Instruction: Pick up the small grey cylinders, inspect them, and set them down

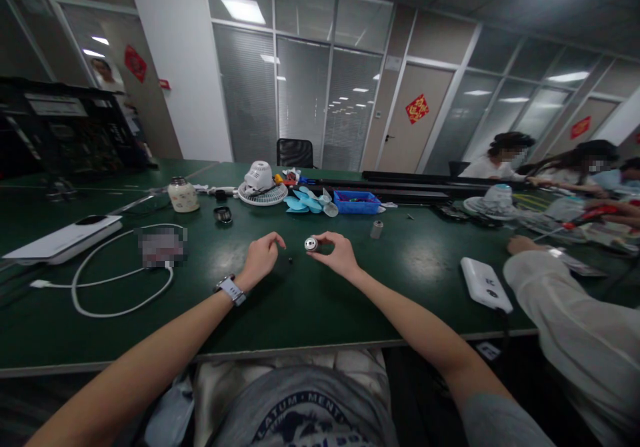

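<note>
Metal cylinder, one: over the green table, pinched between right hand's thumb and fingers; round end faces the seated person, long axis running away. Left hand, beside: loosely half-curled, visibly unladen.

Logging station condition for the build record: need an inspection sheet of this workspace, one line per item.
Surface: dark green tabletop, reflecting light.
Job's things: short silver metal cylinder in the right hand; second silver metal cylinder standing farther right; tiny dark piece near the left hand.
Clutter: white plastic fan housing, pale-blue plastic fan blades, blue rectangular plastic basket, all beyond the hands.
Hands: right pinches the first cylinder between thumb and fingers; left is apart from it, grip unclear.
Cables: looped white cable at left.
Surroundings: black mesh chair across the table; co-worker's pale sleeve at right.
</note>
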A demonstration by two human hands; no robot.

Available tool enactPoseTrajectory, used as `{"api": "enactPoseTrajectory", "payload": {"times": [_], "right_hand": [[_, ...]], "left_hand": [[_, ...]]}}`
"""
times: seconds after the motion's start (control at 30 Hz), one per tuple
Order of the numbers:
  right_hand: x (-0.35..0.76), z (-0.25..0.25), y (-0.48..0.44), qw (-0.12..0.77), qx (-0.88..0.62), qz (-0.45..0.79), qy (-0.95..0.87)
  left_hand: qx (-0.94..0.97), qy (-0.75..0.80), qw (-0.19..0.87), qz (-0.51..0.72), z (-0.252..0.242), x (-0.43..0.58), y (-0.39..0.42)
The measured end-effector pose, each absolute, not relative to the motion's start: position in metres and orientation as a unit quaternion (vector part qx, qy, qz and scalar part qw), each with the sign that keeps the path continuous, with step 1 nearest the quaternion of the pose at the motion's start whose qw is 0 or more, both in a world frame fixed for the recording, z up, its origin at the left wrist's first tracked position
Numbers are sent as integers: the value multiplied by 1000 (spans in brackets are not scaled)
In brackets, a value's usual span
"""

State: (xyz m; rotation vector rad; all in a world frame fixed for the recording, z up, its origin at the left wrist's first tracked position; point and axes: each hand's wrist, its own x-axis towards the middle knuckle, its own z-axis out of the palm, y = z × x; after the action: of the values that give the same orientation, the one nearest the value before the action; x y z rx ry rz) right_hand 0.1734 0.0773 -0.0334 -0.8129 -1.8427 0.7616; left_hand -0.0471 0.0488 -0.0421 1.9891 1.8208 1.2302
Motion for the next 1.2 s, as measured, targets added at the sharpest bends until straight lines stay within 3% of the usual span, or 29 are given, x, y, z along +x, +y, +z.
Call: {"api": "enactPoseTrajectory", "payload": {"times": [0.13, 0.37, 0.5, 0.83, 1.0, 1.2], "right_hand": [[180, -32, 82, 472, -325, 231, -786], [200, -47, 139, 580, -390, 289, -654], [230, -64, 187, 600, -491, 269, -571], [248, -77, 203, 547, -584, 194, -568], [226, -63, 163, 539, -499, 46, -677], [166, -59, 103, 373, -349, 102, -854]], "left_hand": [[670, 619, 88, 400, -41, -47, 48], [672, 622, 79, 393, -40, -47, 48], [679, 619, 78, 387, -40, -47, 49], [676, 633, 76, 370, -43, -48, 50], [675, 633, 64, 374, -42, -47, 50], [673, 637, 63, 371, -41, -46, 49]]}}
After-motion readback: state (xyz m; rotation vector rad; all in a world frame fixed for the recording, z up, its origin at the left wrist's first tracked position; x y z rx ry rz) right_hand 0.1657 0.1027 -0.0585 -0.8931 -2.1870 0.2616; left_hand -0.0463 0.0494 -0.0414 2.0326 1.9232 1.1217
